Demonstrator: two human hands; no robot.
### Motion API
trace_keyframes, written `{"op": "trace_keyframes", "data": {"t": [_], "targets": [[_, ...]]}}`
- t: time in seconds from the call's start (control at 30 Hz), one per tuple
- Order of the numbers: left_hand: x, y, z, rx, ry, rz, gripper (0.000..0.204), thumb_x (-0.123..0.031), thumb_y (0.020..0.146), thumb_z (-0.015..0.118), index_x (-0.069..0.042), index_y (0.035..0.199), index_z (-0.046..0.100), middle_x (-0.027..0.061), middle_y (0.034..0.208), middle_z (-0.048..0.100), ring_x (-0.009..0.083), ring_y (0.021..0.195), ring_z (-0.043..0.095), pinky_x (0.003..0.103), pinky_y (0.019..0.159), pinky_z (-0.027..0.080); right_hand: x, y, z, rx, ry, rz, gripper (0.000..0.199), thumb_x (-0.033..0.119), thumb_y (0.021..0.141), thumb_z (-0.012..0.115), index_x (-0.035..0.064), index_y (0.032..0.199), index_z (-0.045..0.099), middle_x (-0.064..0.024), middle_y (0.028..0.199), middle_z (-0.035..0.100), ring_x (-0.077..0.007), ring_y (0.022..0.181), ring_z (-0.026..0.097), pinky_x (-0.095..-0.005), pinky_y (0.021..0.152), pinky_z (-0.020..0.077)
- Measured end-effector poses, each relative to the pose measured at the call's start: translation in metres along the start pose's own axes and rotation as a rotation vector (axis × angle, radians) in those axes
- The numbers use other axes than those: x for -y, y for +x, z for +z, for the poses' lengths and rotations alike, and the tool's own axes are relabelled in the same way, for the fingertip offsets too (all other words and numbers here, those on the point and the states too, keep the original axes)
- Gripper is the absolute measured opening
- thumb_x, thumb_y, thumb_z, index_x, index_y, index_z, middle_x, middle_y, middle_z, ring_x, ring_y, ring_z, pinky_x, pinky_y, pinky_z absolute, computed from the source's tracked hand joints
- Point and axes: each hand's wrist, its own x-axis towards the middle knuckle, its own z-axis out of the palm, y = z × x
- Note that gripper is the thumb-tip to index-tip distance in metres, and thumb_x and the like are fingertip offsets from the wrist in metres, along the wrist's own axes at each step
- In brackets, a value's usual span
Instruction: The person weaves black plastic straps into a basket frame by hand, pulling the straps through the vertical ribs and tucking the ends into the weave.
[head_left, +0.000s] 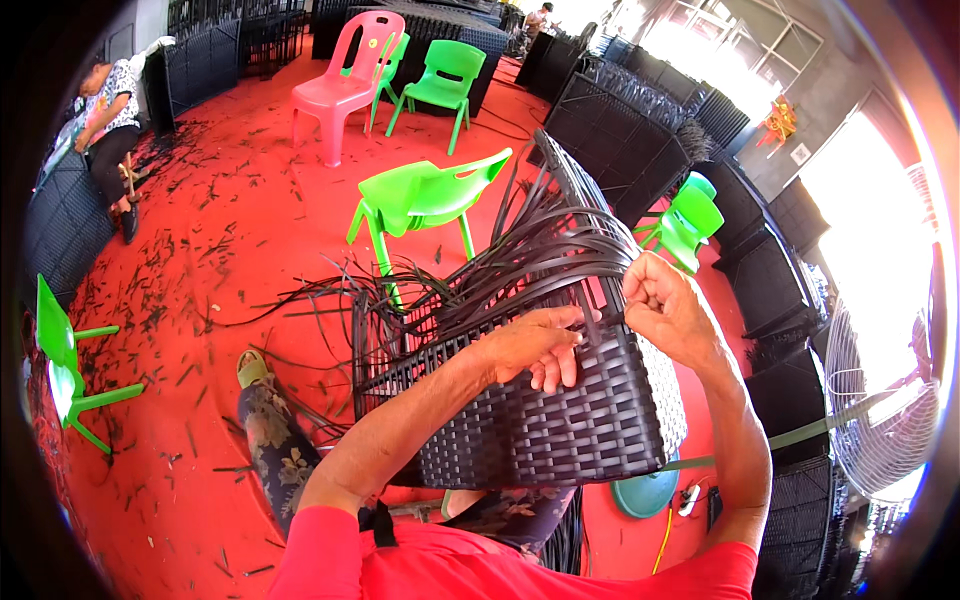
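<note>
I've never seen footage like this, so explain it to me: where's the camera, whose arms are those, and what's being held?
The camera sits on a person's head and looks down, so the two bare arms coming up from the bottom are that person's own. The wide lens bends straight edges near the rim. The left hand rests on a black woven basket on the lap, fingers on its top edge. The right hand is closed around a loose black strip at that edge. More unwoven strips fan out behind. Around are a red floor, green chairs, a pink chair and a fan.
</note>
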Motion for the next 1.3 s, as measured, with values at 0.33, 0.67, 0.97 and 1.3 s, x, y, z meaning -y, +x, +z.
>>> {"op": "trace_keyframes", "data": {"t": [0.33,0.67,0.97,1.3], "targets": [[0.011,0.007,-0.002,-0.084,-0.101,0.049,0.036,-0.024,0.095,0.054,-0.005,0.125,0.048,0.0078,0.062,0.065,0.0112,0.042,0.058,0.020,0.033,0.040,0.008,-0.003,0.000,0.091,-0.017,0.146,0.013,0.000,0.080,0.057,0.0018,0.093,0.056,0.0052,0.069,0.051,-0.0010,0.061,0.045,-0.0193,0.056,0.0372],[0.007,0.010,0.000,-0.043,0.003,-0.004,0.036,-0.025,0.093,0.056,-0.010,0.126,0.049,0.0069,0.062,0.064,0.0104,0.042,0.057,0.019,0.033,0.038,-0.003,-0.004,-0.007,0.185,-0.105,0.145,0.012,0.004,0.084,0.056,-0.0009,0.094,0.062,0.0003,0.072,0.058,-0.0042,0.066,0.051,-0.0226,0.057,0.0406],[0.008,0.004,0.002,-0.226,0.045,0.070,0.020,-0.027,0.090,0.062,-0.007,0.090,0.064,0.0006,0.056,0.059,0.0074,0.039,0.050,0.019,0.033,0.032,-0.008,-0.009,-0.004,0.016,-0.188,0.074,0.017,0.003,0.084,0.058,0.0015,0.100,0.061,-0.0036,0.082,0.061,-0.0099,0.071,0.057,-0.0251,0.062,0.0444],[0.075,-0.046,-0.009,-0.413,-0.198,0.063,0.018,-0.025,0.092,0.061,-0.008,0.084,0.061,-0.0020,0.055,0.053,0.0051,0.040,0.043,0.019,0.037,0.029,0.018,-0.001,0.037,0.044,-0.392,-0.300,0.014,0.008,0.083,0.062,0.0000,0.095,0.064,-0.0159,0.087,0.065,-0.0320,0.083,0.064,-0.0359,0.073,0.0498]]}}
